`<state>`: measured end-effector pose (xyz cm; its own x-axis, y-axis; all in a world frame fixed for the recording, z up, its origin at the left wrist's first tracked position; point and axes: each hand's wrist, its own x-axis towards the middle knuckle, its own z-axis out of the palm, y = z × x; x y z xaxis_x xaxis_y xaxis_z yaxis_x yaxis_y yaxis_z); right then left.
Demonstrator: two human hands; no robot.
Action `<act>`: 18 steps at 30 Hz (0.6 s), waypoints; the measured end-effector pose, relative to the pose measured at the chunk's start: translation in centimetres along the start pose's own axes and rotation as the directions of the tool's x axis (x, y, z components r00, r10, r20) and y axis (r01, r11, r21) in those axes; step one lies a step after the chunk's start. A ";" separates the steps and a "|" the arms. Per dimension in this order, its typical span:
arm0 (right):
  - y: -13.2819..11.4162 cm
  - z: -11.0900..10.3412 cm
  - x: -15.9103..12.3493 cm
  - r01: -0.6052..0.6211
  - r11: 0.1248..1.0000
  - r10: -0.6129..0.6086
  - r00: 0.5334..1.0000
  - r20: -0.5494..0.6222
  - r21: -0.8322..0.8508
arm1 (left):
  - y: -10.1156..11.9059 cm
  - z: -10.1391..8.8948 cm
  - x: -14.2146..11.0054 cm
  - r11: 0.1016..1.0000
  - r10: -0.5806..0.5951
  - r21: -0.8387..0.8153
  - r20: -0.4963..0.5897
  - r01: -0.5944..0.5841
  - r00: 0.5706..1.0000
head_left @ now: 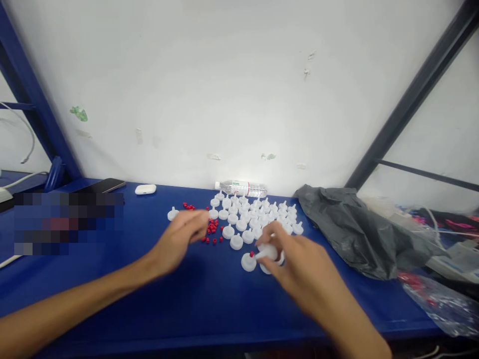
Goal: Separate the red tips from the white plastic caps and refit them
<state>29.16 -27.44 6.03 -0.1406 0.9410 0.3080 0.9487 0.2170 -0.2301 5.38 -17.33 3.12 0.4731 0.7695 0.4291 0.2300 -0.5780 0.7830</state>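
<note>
My right hand is closed around a white plastic spout cap, a round base with a thin nozzle, which lies tilted with its nozzle to the left. Just beyond that nozzle shows a red tip cap, above a white spout cap standing on the table; which of the two it sits on I cannot tell. My left hand hovers by the loose red tip caps, its fingers pinched together. Anything between those fingers is hidden. Several white spout caps stand upright in a group behind my hands.
The blue table meets a white wall. At the back lie a clear plastic bottle, a white earbud case and a dark phone. A grey plastic bag and a clear bag lie at the right.
</note>
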 end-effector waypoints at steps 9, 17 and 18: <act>1.2 -1.7 -0.4 0.042 0.959 -0.067 0.994 0.083 0.280 | -4.5 -1.4 2.2 0.802 0.070 0.595 -0.006 -0.053 0.998; -0.2 0.0 -0.1 -0.008 0.934 -0.099 0.954 0.282 0.358 | -6.5 -2.3 2.6 0.790 0.013 0.613 0.014 -0.019 1.000; -0.1 0.0 0.0 -0.020 0.940 -0.077 0.960 0.270 0.340 | -6.5 -2.3 2.6 0.790 0.004 0.613 0.016 -0.013 1.000</act>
<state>29.02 -27.50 6.03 -0.2850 0.9564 0.0639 0.7985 0.2737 -0.5361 3.18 -10.95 0.23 0.4873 0.7630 0.4247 0.6972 -0.6328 0.3368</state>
